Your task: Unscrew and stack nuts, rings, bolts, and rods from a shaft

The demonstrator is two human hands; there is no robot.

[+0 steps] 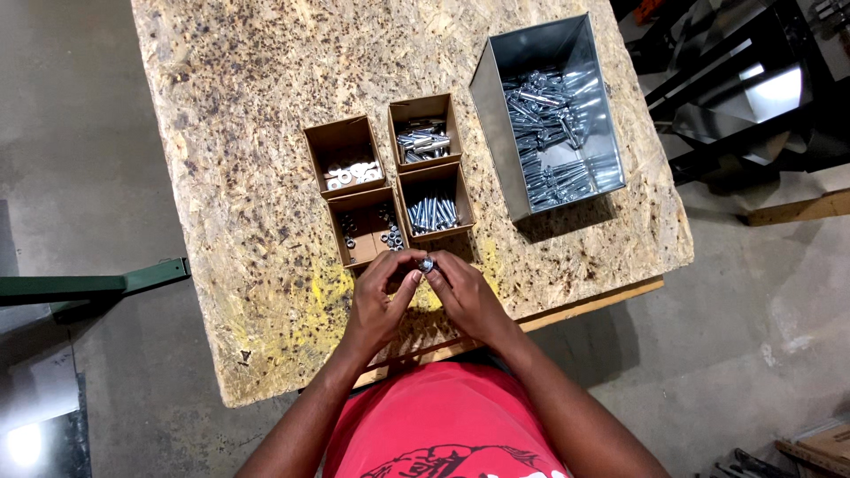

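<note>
My left hand point(379, 296) and my right hand point(466, 295) meet over the near part of a chipboard table point(248, 133). Together their fingertips pinch a small silver bolt with a nut point(427, 264). Just beyond the hands stand four small brown cardboard boxes. The near-left box point(366, 226) holds nuts, the near-right box point(434, 202) holds bolts, the far-left box point(343, 156) holds washers and the far-right box point(424, 132) holds more bolts.
A grey metal bin point(547, 115) with many silver bolts stands at the table's right. A green metal bar point(97, 285) lies left of the table over a concrete floor. Dark metal equipment fills the upper right corner.
</note>
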